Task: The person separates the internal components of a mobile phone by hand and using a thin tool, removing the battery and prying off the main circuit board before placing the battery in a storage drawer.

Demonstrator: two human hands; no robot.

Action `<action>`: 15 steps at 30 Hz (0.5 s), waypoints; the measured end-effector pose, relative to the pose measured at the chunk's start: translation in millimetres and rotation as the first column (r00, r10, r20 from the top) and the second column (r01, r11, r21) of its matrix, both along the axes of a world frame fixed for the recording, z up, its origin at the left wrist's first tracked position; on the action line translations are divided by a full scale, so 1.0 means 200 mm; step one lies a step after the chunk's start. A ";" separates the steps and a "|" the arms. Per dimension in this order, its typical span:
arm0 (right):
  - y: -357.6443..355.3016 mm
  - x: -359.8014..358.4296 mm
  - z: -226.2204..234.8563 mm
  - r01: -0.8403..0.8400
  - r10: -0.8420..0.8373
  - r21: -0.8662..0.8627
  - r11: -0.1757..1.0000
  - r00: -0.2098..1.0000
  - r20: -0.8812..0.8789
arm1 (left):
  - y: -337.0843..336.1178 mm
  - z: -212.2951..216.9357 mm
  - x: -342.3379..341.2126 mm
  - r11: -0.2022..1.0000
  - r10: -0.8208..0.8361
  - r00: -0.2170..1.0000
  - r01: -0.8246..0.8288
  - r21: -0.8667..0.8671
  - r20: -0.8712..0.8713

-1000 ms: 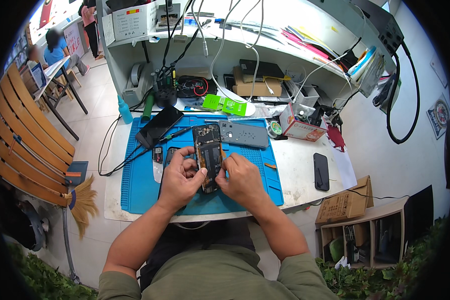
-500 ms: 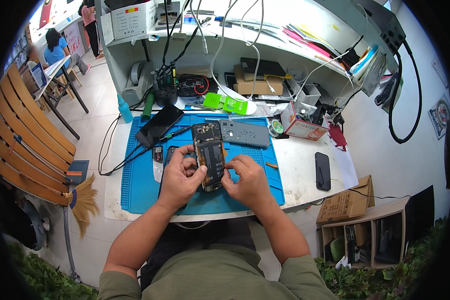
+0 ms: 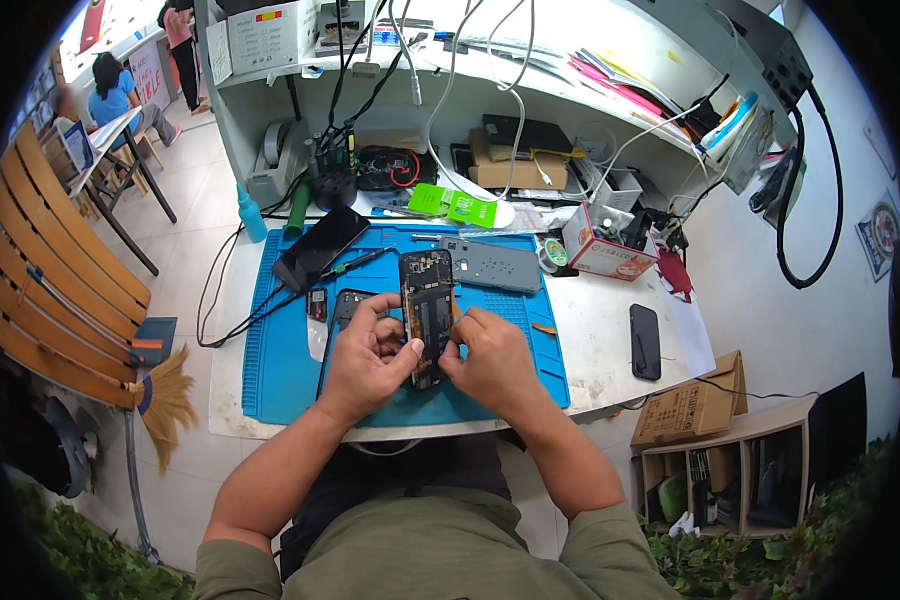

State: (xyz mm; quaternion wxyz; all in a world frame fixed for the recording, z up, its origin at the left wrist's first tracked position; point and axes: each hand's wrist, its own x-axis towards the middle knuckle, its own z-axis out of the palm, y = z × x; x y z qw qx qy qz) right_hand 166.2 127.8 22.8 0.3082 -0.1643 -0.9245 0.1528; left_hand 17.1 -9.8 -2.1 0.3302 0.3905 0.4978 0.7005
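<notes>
My left hand (image 3: 365, 362) grips an opened smartphone (image 3: 428, 310) by its left side, thumb on its face and fingers behind. The phone is tilted upright, with its circuit board and dark battery bare. My right hand (image 3: 495, 362) is closed in a pinch at the phone's right edge; what lies between its fingertips is hidden. An orange strip shows just above those fingers. Partly under my left hand lies a dark phone frame (image 3: 346, 308). Beyond the phone, a grey perforated back panel (image 3: 495, 266) rests on the blue repair mat (image 3: 280, 385).
A black phone screen (image 3: 322, 250) and a pen-like tool (image 3: 365, 262) lie at the mat's far left. A dark smartphone (image 3: 645, 342) is on the table to the right, near a red-white box (image 3: 610, 250). White cables (image 3: 432, 120) hang from the shelf. A blue bottle (image 3: 249, 217) stands left.
The opened phone has shifted slightly right and stands a little straighter. Both hands have moved with it, and my right fingers are curled more tightly at its edge.
</notes>
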 end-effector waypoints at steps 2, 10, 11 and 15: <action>0.01 0.00 0.00 -0.022 0.022 0.016 1.000 1.000 -0.018 | -0.01 0.01 0.00 1.000 -0.012 1.000 0.012 -0.004 -0.017; 0.03 0.03 -0.01 -0.076 0.076 -0.003 0.997 0.996 -0.051 | -0.01 0.01 0.00 0.999 -0.022 0.998 0.019 -0.051 -0.066; 0.03 0.03 -0.01 -0.080 0.080 -0.010 0.997 0.995 -0.063 | -0.01 0.01 0.00 0.998 -0.021 0.997 0.017 -0.057 -0.072; 0.05 0.06 0.00 -0.107 0.095 -0.109 0.988 0.990 -0.104 | 0.00 0.01 0.00 0.999 -0.031 0.999 0.030 -0.045 -0.028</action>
